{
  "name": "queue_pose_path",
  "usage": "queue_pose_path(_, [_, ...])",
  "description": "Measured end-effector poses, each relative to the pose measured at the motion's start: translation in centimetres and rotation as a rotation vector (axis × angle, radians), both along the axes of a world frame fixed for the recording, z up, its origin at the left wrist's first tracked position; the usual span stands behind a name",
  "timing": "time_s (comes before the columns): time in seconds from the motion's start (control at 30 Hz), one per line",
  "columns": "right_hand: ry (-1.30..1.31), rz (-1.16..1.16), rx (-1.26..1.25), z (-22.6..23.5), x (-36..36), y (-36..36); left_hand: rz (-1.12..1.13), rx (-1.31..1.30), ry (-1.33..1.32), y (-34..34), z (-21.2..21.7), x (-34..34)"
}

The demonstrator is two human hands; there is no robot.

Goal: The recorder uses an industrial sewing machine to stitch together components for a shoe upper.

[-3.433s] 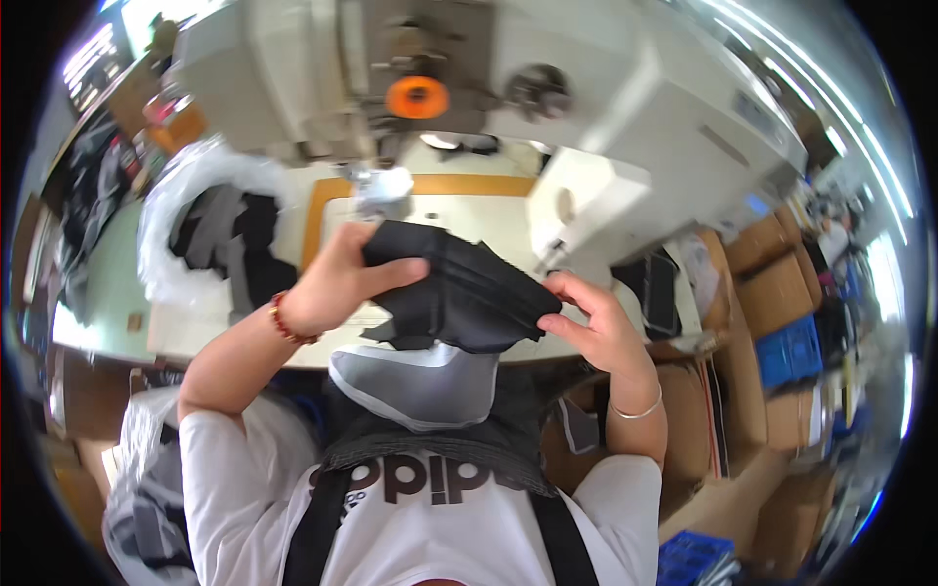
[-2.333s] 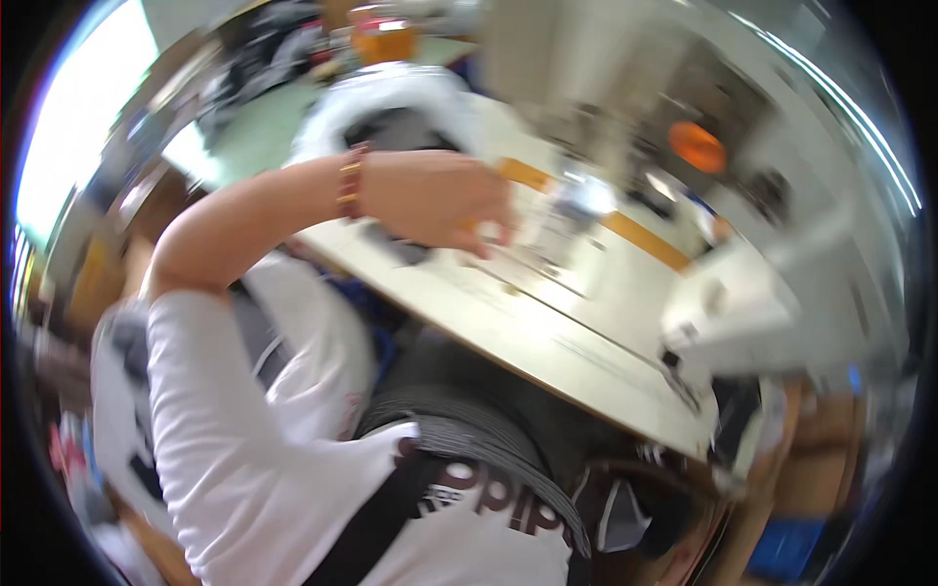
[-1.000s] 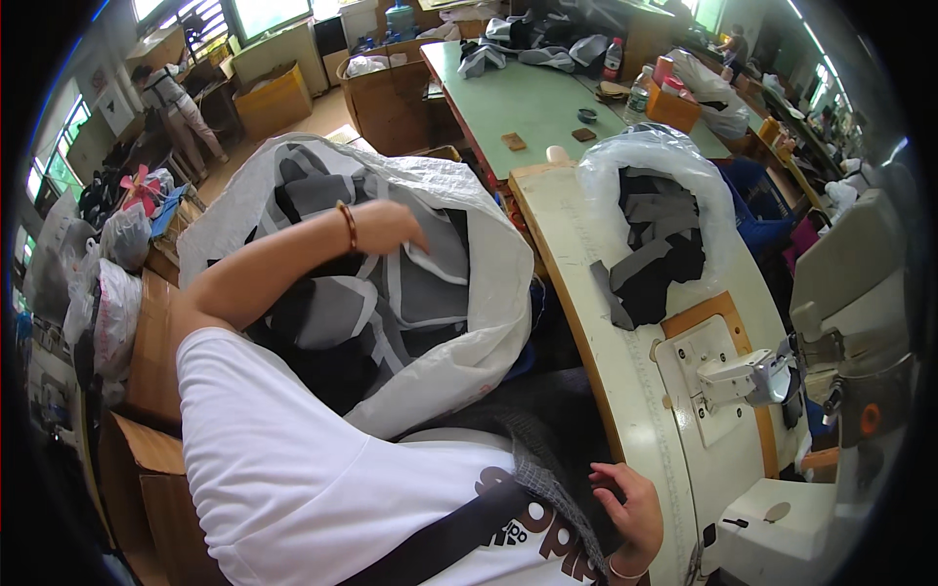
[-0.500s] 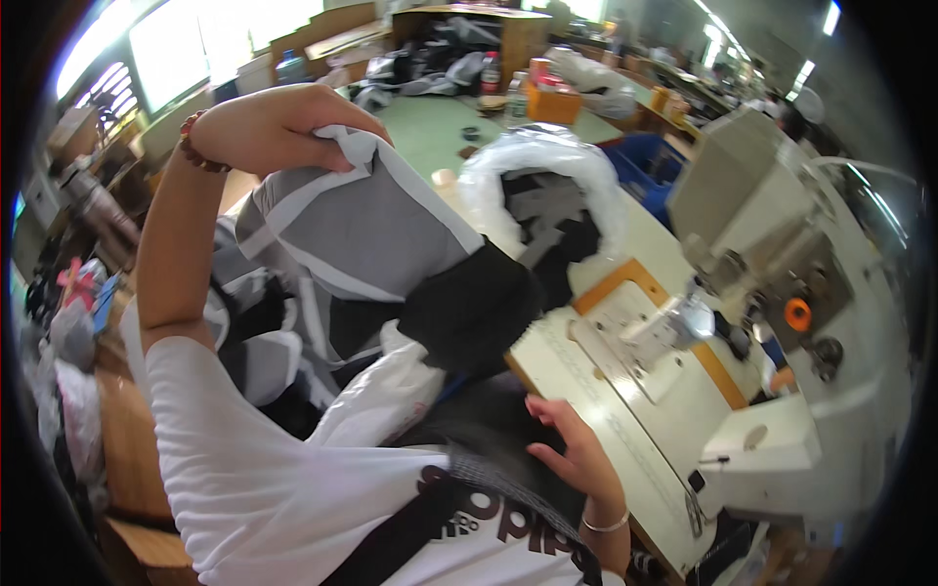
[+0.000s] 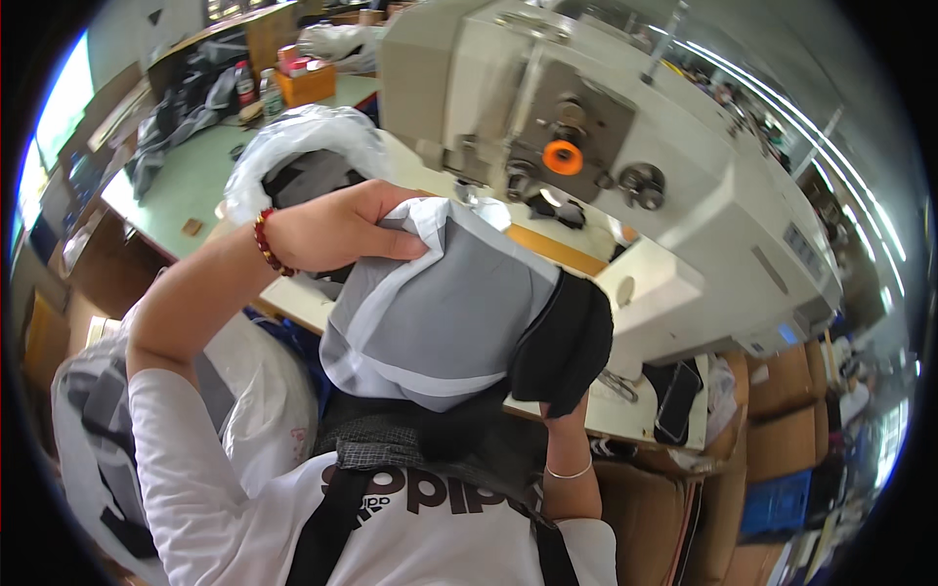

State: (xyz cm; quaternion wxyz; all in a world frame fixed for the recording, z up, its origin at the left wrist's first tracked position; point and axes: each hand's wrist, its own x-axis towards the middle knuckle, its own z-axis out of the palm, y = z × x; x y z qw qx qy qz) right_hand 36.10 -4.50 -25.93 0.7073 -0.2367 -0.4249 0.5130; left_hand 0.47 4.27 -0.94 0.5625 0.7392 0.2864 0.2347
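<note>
My left hand (image 5: 376,230), a beaded bracelet at its wrist, pinches the white-edged top corner of a sewn fabric piece (image 5: 454,298). The piece has grey panels crossed by white strips, and it hangs in front of my body. A black fabric part (image 5: 565,337) makes up its right end. My right hand (image 5: 567,415) is behind that black part, with only the area near the wrist showing, so its fingers are hidden. Beyond the piece stands a large white sewing machine (image 5: 674,195) with an orange knob (image 5: 563,157).
At my left a white plastic bag (image 5: 278,391) holds grey and black fabric. Another clear bag (image 5: 303,132) of pieces stands on the table past my left hand. Scissors (image 5: 619,387) and a black phone (image 5: 678,400) lie right of the piece. Bottles and an orange box (image 5: 308,86) stand farther back.
My view has swung right, toward the sewing machine. The fabric piece has come with my left hand away from the bag at left. My right hand, empty before, is now behind its black part.
</note>
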Motion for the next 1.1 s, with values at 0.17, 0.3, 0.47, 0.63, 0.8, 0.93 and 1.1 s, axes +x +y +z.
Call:
queue_pose_path(0.17, [-0.778, -0.431, 0.079, -0.3, 4.9, -1.9, 0.005, -0.399, -0.305, 3.3, -7.9, 5.4])
queue_pose_path(0.3, [-1.056, -0.538, -0.025, 2.3, 6.5, -3.6, 0.089, -0.452, -0.287, 3.9, -13.9, 9.5])
queue_pose_path(0.47, [-0.272, -0.367, -0.086, 5.9, 5.4, -4.5, 0.259, 0.317, 0.201, 2.9, -16.4, 12.6])
queue_pose_path(0.63, [-0.195, -0.602, -0.125, 8.0, 4.9, -4.6, -0.289, -0.112, 0.132, 1.0, -15.3, 12.4])
queue_pose_path(0.8, [-0.274, -0.601, -0.051, 8.2, 3.9, -4.3, -0.338, -0.620, 0.115, 0.6, -14.5, 12.5])
queue_pose_path(0.93, [-0.266, -0.608, -0.035, 8.9, 4.2, -4.6, -0.309, -0.613, 0.009, 1.7, -12.2, 12.0])
queue_pose_path(1.1, [-0.551, -1.046, 0.111, 8.5, 2.5, -6.1, -0.084, -0.225, -0.234, 2.6, -7.8, 13.0])
